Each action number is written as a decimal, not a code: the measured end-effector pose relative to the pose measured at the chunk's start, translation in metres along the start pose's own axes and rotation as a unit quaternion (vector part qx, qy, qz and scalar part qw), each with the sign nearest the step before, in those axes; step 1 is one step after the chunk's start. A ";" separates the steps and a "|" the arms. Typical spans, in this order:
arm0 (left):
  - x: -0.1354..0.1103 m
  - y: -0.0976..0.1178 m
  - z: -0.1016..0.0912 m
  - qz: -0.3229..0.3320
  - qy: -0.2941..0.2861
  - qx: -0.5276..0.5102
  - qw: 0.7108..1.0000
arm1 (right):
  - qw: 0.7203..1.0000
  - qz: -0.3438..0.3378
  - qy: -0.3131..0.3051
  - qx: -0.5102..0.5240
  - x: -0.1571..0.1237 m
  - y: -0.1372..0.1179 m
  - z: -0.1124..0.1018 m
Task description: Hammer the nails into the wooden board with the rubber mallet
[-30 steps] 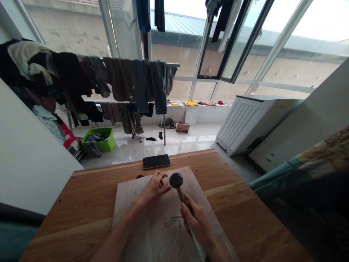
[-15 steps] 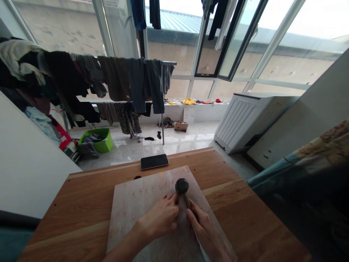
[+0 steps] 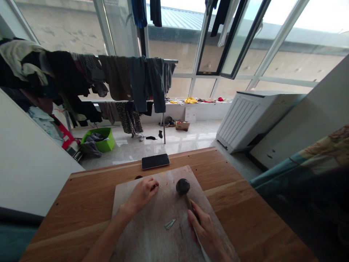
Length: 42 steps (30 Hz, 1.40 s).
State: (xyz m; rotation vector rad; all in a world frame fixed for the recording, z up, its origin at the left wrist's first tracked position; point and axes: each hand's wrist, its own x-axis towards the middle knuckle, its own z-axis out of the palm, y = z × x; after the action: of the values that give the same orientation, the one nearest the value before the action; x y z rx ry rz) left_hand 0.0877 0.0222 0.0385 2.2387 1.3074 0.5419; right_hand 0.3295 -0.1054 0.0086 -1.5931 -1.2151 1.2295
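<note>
My right hand (image 3: 203, 225) is wrapped round the wooden handle of a mallet (image 3: 183, 186) with a rounded black head. The head is over the right part of a pale wooden board (image 3: 147, 229). Toward the board's upper left, my left hand (image 3: 143, 193) has its fingertips pinched together; whatever they hold is too small to make out. A few silvery nails (image 3: 169, 224) lie in a small bunch between the hands. Small dark marks or upright nails (image 3: 173, 181) show near the board's far edge, and my left hand covers part of that row.
The board lies on a brown wooden table (image 3: 245, 211). A black phone (image 3: 155, 161) rests beyond it, near the table's far edge. Farther off are a laundry rack (image 3: 171, 61), a green basket (image 3: 107, 143) and a white cabinet-like unit (image 3: 240, 120). A curtain (image 3: 294, 163) hangs at right.
My left hand has moved left and away from me, from beside the mallet head to the board's upper left. The bunch of nails is now uncovered. The mallet has barely moved.
</note>
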 end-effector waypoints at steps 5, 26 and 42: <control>0.003 0.005 0.004 0.012 -0.001 0.007 1.000 | 1.000 0.004 -0.003 -0.014 0.000 -0.001 0.000; 0.003 -0.009 0.021 -0.003 0.074 -0.158 0.985 | 0.997 -0.029 -0.044 0.049 0.004 -0.020 0.008; 0.009 -0.013 0.026 0.017 0.094 -0.172 0.980 | 0.990 -0.070 -0.114 0.034 0.018 -0.036 0.040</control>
State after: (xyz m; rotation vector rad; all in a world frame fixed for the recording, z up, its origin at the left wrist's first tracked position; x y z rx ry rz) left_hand 0.0979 0.0301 0.0106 1.9616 1.1609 0.9349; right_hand 0.2837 -0.0776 0.0288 -1.3206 -1.3875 1.3740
